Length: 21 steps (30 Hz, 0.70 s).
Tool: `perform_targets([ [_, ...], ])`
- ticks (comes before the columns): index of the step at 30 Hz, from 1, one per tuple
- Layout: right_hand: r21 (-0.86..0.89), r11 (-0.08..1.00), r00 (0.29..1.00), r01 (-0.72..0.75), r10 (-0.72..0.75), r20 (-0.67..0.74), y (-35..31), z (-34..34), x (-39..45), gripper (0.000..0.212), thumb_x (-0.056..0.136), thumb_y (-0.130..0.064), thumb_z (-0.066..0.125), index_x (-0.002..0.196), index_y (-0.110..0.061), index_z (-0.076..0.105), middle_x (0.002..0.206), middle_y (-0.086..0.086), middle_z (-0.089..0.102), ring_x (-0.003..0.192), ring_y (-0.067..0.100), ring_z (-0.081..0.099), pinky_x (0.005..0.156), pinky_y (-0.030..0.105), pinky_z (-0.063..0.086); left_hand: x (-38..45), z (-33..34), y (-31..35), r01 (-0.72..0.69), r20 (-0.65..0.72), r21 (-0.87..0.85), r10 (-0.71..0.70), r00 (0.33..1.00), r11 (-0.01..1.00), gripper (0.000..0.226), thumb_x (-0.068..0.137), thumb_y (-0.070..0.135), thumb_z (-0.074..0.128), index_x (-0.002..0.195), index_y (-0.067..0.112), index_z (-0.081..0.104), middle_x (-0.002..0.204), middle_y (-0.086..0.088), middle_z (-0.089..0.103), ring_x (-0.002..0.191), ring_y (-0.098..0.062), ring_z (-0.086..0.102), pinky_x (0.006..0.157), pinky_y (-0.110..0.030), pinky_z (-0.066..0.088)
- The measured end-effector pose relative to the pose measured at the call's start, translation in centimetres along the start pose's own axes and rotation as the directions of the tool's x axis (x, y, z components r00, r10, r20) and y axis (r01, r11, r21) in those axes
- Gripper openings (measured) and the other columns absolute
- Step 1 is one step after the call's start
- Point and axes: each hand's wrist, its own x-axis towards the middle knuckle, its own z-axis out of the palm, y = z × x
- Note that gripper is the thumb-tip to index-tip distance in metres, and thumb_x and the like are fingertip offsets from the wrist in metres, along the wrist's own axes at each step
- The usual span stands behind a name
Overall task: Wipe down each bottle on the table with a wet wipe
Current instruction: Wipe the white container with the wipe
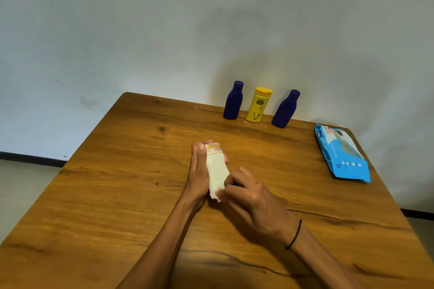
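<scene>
Wipe point(217, 171) wraps held bottle; yellow bottle point(258, 105) label perhaps reads "Vaseline".

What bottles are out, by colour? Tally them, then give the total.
Dark blue bottles: 2, left blue bottle and right blue bottle
Yellow bottle: 1
Pale bottle, held in the hands and partly covered by a wipe: 1
Total: 4

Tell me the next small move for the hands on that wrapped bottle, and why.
Probably slide the right hand with the wet wipe up toward the cap. The left hand holds the pale bottle steady, the wipe covers only its body, and the right hand's grip is at the base.
</scene>
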Motion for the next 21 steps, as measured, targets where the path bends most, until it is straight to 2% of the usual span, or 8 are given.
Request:
perform_targets([
  [3, 0.011, 0.999, 0.998, -0.032, 0.032, -0.048, 0.1, -0.5, 1.4, 0.020, 0.108, -0.027, 0.054, 0.107, -0.012, 0.067, 0.106, 0.002, 0.055, 0.097, 0.017, 0.047, 0.073, 0.035, 0.045, -0.1, -0.1, -0.3, 0.015, -0.009, -0.052, -0.015, 1.000, 0.999, 0.044, 0.095, 0.077, 0.045, 0.121, 0.047, 0.065, 0.101, -0.012, 0.077, 0.083, -0.024, 0.073, 0.066, -0.037, 0.061],
  [7, -0.008, 0.992, 0.986, -0.128, 0.126, -0.107, 0.5, -1.3, 4.2, 0.016, 0.102, -0.019, 0.064, 0.108, -0.006, 0.071, 0.110, 0.009, 0.058, 0.102, 0.017, 0.048, 0.079, 0.032, 0.047, -0.3, 0.2, -0.3, 0.070, -0.020, -0.065, -0.071, 0.997, 0.995, 0.058, 0.099, 0.073, 0.046, 0.145, 0.037, 0.053, 0.111, -0.015, 0.076, 0.085, -0.025, 0.077, 0.063, -0.038, 0.062],
  [10, 0.054, 0.969, 0.947, -0.243, 0.249, -0.205, 0.5, -1.3, 5.6, 0.010, 0.100, -0.013, 0.068, 0.108, -0.007, 0.071, 0.109, 0.007, 0.058, 0.103, 0.016, 0.050, 0.082, 0.031, 0.046, -0.4, 0.1, 0.0, 0.009, -0.015, -0.034, -0.010, 1.000, 0.999, 0.040, 0.103, 0.067, 0.043, 0.129, 0.042, 0.061, 0.104, -0.009, 0.079, 0.084, -0.024, 0.077, 0.060, -0.033, 0.062],
  [12, 0.117, 0.943, 0.912, -0.311, 0.330, -0.244, 0.2, -1.2, 5.9, 0.009, 0.100, -0.014, 0.068, 0.108, -0.010, 0.070, 0.108, 0.004, 0.058, 0.102, 0.014, 0.050, 0.084, 0.031, 0.047, -0.4, -0.1, 0.2, -0.017, -0.015, -0.023, 0.016, 1.000, 1.000, 0.039, 0.100, 0.069, 0.045, 0.125, 0.043, 0.062, 0.104, -0.010, 0.078, 0.084, -0.024, 0.077, 0.058, -0.031, 0.061],
  [14, 0.138, 0.936, 0.910, -0.325, 0.349, -0.223, 0.0, -1.0, 5.6, 0.010, 0.101, -0.016, 0.067, 0.109, -0.011, 0.070, 0.108, 0.003, 0.058, 0.102, 0.014, 0.051, 0.084, 0.032, 0.048, -0.2, -0.3, 0.3, -0.022, -0.045, -0.029, 0.021, 0.999, 0.999, 0.040, 0.098, 0.070, 0.048, 0.123, 0.043, 0.063, 0.106, -0.012, 0.076, 0.084, -0.024, 0.076, 0.059, -0.032, 0.061],
  [17, 0.151, 0.960, 0.958, -0.237, 0.256, -0.126, -0.2, -1.3, 3.7, 0.016, 0.100, -0.022, 0.063, 0.108, -0.011, 0.072, 0.107, 0.001, 0.058, 0.102, 0.014, 0.051, 0.082, 0.029, 0.047, 0.1, -0.5, 0.5, -0.035, -0.097, -0.032, 0.032, 0.995, 0.999, 0.030, 0.099, 0.064, 0.046, 0.114, 0.048, 0.067, 0.100, -0.009, 0.074, 0.080, -0.022, 0.073, 0.059, -0.033, 0.061],
  [21, 0.118, 0.978, 0.985, -0.175, 0.175, 0.013, -0.1, -1.4, 1.2, 0.022, 0.102, -0.032, 0.057, 0.108, -0.017, 0.072, 0.106, -0.006, 0.053, 0.101, 0.010, 0.048, 0.080, 0.031, 0.047, 0.3, -0.8, 0.7, -0.036, -0.080, -0.061, 0.031, 0.996, 0.997, 0.034, 0.102, 0.060, 0.042, 0.121, 0.039, 0.062, 0.097, -0.015, 0.077, 0.078, -0.023, 0.075, 0.060, -0.033, 0.061],
])
